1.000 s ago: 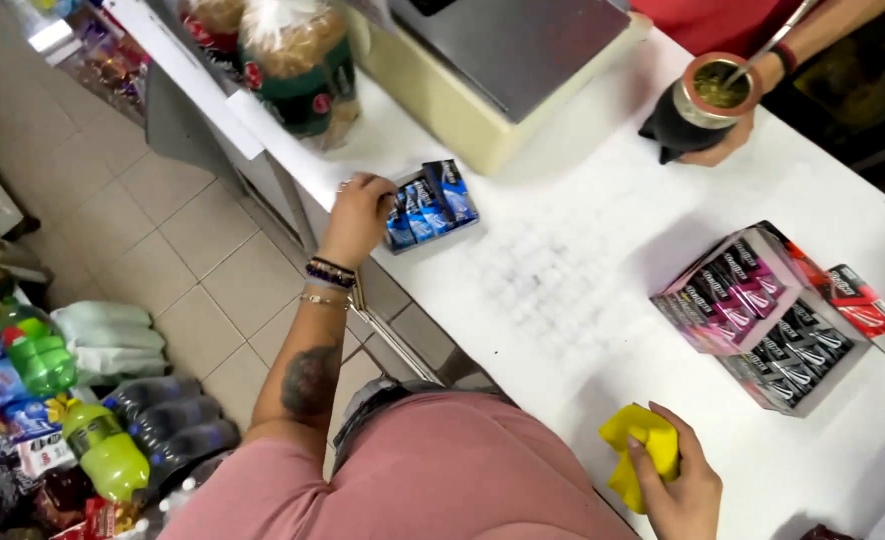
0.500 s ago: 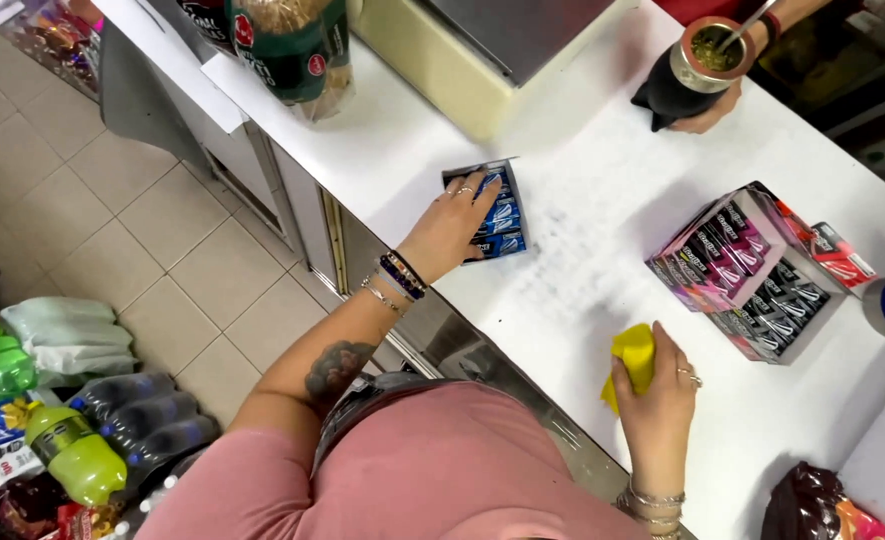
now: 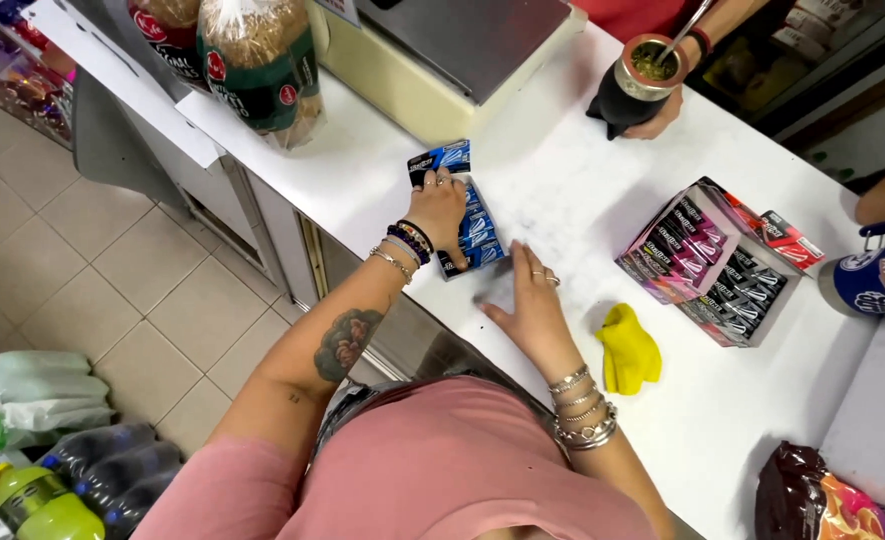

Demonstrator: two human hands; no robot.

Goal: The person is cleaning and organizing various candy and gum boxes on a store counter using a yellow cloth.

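Nearest, the right hand (image 3: 534, 300) lies flat and empty on the white counter (image 3: 582, 190) just beside the blue packets (image 3: 467, 215); the left hand (image 3: 440, 205) presses them down, fingers spread. Squaring the stack seems underway; next needs both hands closing on its sides

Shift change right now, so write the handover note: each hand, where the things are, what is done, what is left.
Left hand: flat on the blue packs, pressing them to the white counter.
Right hand: open, empty, palm on the counter beside the packs' near end.
Yellow cloth: lying loose on the counter, right of the right hand.
Display boxes: pink and black, open, further right, untouched.
Done: cloth is put down; packs are gathered in a row under the left hand.
Left: packs are not in any box; both hands are at them.
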